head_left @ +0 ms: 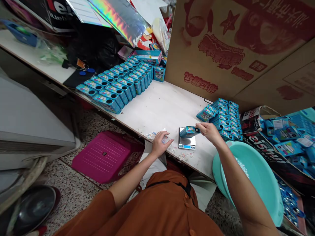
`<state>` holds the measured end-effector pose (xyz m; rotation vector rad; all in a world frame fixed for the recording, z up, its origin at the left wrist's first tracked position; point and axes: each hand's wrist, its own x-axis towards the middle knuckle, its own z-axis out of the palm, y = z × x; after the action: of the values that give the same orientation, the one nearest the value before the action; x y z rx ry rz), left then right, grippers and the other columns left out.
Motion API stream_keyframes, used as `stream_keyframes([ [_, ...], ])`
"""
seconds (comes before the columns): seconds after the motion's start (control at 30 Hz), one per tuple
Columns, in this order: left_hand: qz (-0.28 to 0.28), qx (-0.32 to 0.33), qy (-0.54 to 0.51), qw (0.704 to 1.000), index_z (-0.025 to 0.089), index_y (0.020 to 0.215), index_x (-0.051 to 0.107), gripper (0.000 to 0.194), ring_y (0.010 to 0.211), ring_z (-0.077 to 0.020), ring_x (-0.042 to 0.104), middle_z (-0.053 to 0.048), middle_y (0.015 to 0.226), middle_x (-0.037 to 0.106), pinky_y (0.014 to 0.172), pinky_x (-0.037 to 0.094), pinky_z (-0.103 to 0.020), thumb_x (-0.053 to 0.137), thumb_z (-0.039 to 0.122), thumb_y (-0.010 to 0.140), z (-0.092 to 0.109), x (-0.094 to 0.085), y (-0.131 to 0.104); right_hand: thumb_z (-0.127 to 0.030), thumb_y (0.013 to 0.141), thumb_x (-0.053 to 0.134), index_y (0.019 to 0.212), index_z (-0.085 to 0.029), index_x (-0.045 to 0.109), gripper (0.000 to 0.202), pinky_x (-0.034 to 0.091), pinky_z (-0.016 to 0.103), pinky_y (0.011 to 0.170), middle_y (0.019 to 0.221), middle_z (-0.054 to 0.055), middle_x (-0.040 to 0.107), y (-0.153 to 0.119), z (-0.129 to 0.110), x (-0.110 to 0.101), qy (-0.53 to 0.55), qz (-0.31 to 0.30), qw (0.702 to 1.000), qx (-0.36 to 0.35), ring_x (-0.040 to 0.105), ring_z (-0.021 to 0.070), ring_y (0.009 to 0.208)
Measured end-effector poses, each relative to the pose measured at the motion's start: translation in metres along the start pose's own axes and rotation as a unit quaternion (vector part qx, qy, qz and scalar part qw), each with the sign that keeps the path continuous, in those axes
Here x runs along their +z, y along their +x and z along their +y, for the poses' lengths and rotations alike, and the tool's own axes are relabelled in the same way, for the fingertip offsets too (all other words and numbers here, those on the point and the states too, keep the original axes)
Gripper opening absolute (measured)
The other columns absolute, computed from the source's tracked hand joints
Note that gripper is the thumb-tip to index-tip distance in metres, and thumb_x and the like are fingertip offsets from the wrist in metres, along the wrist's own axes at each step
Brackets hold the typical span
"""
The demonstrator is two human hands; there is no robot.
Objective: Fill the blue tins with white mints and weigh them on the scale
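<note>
While held over the small silver digital scale [187,142], a small blue printed box [189,131] is gripped by the right hand [209,131]
Left of the scale, the left hand [159,144] is laid loosely open, nothing grasped

That little scale [187,141] has a shiny brushed-metal plate, pretty reflective. The blue boxes [115,86] look like glossy printed card, same for the one [189,131] pinched in the right hand [209,131]. The tabletop [159,105] is matt whitish board, scuffed and a bit grubby. The big carton [236,49] is plain rough cardboard with red print. The teal basin [258,173] and pink stool [103,155] are smooth plastic. The floor [73,190] looks like speckled terrazzo.
</note>
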<state>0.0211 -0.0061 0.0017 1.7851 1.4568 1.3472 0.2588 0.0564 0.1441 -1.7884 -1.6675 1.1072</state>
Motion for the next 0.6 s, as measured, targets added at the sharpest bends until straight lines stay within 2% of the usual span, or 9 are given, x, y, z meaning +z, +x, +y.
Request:
stream_keyframes([
  [0.13, 0.009, 0.005, -0.007, 1.0, 0.024, 0.101, 0.059, 0.026, 0.102, -0.0214, 0.062, -0.005, 0.101, 0.066, 0.092, 0.05, -0.038, 0.07, 0.034, 0.08, 0.0, 0.0, 0.0, -0.068, 0.074, 0.058, 0.071, -0.015, 0.067, 0.054, 0.02, 0.027, 0.048, 0.048, -0.004, 0.037, -0.004, 0.003, -0.002, -0.018, 0.017, 1.0, -0.004, 0.028, 0.0097, 0.049],
  [0.27, 0.009, 0.006, -0.002, 1.0, 0.023, 0.1, 0.059, 0.025, 0.102, -0.0215, 0.062, -0.006, 0.101, 0.066, 0.092, 0.05, -0.039, 0.069, 0.036, 0.081, 0.001, 0.0, 0.0, -0.067, 0.073, 0.061, 0.081, -0.015, 0.069, 0.053, 0.021, 0.026, 0.049, 0.055, -0.003, 0.043, -0.006, 0.003, -0.005, -0.022, 0.043, 0.999, -0.009, 0.03, 0.0098, 0.051],
  [0.43, 0.004, -0.004, -0.001, 1.0, 0.023, 0.099, 0.06, 0.024, 0.102, -0.0219, 0.062, -0.006, 0.099, 0.066, 0.092, 0.05, -0.039, 0.069, 0.036, 0.081, 0.002, -0.001, 0.001, -0.065, 0.073, 0.063, 0.09, -0.016, 0.067, 0.052, 0.02, 0.025, 0.045, 0.053, -0.005, 0.039, -0.011, 0.001, -0.014, 0.012, 0.066, 0.998, -0.001, 0.03, 0.0091, 0.049],
  [0.6, 0.0, -0.008, 0.004, 1.0, 0.023, 0.099, 0.06, 0.024, 0.1, -0.0216, 0.061, -0.006, 0.1, 0.066, 0.091, 0.05, -0.038, 0.069, 0.037, 0.08, 0.0, 0.0, -0.001, -0.06, 0.076, 0.063, 0.088, -0.017, 0.066, 0.045, 0.021, 0.024, 0.044, 0.055, -0.005, 0.041, -0.045, 0.006, -0.034, 0.057, 0.126, 0.99, -0.009, 0.031, 0.0082, 0.049],
])
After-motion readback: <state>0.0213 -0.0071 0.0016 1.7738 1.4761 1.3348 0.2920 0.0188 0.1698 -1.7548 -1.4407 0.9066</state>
